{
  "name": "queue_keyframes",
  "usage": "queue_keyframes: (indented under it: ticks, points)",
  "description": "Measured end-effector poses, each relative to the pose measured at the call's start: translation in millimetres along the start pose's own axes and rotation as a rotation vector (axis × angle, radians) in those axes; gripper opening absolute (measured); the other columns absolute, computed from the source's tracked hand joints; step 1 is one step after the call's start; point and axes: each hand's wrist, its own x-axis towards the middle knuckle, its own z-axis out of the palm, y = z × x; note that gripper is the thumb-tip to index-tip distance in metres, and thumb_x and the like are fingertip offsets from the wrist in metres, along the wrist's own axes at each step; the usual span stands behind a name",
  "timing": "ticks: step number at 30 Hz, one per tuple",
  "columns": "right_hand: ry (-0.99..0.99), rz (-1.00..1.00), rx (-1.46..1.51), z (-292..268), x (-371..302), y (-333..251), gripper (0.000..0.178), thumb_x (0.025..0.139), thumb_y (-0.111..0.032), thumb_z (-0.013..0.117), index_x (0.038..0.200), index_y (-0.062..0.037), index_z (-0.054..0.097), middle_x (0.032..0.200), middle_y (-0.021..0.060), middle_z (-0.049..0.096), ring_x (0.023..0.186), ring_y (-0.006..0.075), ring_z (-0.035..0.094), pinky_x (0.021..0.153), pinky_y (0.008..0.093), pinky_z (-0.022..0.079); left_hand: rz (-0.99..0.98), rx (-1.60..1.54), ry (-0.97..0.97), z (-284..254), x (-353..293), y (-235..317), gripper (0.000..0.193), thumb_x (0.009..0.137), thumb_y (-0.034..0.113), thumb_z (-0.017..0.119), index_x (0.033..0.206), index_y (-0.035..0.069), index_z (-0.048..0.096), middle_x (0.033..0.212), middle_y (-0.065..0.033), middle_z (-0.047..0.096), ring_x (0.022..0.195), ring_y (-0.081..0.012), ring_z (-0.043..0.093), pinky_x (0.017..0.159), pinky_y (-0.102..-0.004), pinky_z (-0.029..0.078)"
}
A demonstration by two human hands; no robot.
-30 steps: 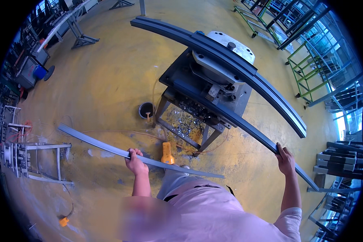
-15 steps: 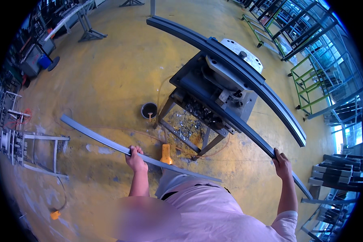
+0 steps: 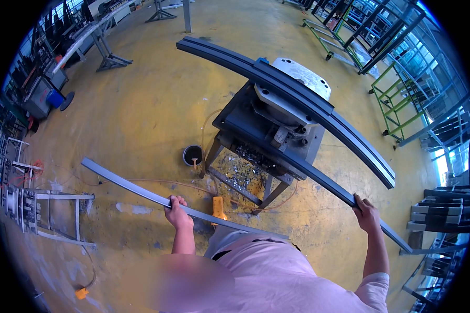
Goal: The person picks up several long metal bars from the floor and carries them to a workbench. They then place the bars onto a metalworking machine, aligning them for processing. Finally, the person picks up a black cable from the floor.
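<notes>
Firmly, left fingers [image 3: 178,200] curl round a slim pale-grey strip [image 3: 125,183]; right fingers [image 3: 359,202] clasp a dark bar [image 3: 326,182].

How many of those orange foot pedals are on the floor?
2: an orange pedal partly covered by the grey strip in the left hand, and another pedal at the picture's lower left. Others may be hidden at the crowded edges.

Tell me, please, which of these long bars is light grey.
It is the nearest bar, held in the left hand; the middle bar, in the right hand, and the upper bar, on the machine, are dark.
</notes>
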Motion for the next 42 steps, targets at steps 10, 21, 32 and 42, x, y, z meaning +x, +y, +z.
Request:
queue_keyframes:
  ticks: [10, 21, 32, 42]
  points:
    - [0.065, -0.047, 0.008, 10.8, -6.9, 13.4, 0.06, 0.081, -0.019, 0.076, 0.137, -0.013, 0.057, 0.094, 0.0101, 0.062, 0.086, 0.032, 0.06, 0.08, 0.0422, 0.048, -0.003, 0.03, -0.03, 22.2, -15.2, -3.0, 0.011, 0.101, 0.014, 0.057, 0.105, 0.005, 0.052, 0.085, -0.0044, 0.057, 0.073, -0.0135, 0.052, 0.066, -0.0291, 0.045]
    - [0.204, 0.335, 0.022, 14.6, -121.7, 144.2, 0.039, 0.075, -0.012, 0.076, 0.112, -0.004, 0.066, 0.103, 0.0117, 0.065, 0.101, 0.0344, 0.06, 0.091, 0.0428, 0.045, 0.051, 0.099, -0.096, 27.2, -28.0, 12.8, 0.008, 0.102, 0.014, 0.057, 0.103, 0.006, 0.055, 0.085, -0.0045, 0.058, 0.076, -0.0146, 0.054, 0.067, -0.0297, 0.046]
    - [0.455, -0.128, 0.135, 55.9, 90.3, -132.3, 0.042, 0.091, -0.026, 0.063, 0.128, -0.0054, 0.059, 0.111, 0.0096, 0.065, 0.101, 0.0286, 0.06, 0.091, 0.0422, 0.046, 0.025, 0.235, -0.231, 70.2, -59.6, -9.0, 0.012, 0.101, 0.015, 0.058, 0.102, 0.003, 0.054, 0.084, -0.0046, 0.057, 0.071, -0.0143, 0.051, 0.063, -0.0294, 0.045]
    - [0.471, 0.58, -0.13, 42.8, -84.2, 36.8, 0.066, 0.081, -0.027, 0.077, 0.14, -0.0138, 0.052, 0.145, 0.0078, 0.049, 0.129, 0.0324, 0.049, 0.107, 0.0469, 0.034, 0.012, 0.25, -0.203, 55.2, -45.7, -27.9, 0.012, 0.101, 0.015, 0.06, 0.101, 0.004, 0.056, 0.086, -0.0059, 0.059, 0.073, -0.0145, 0.053, 0.063, -0.0282, 0.046]
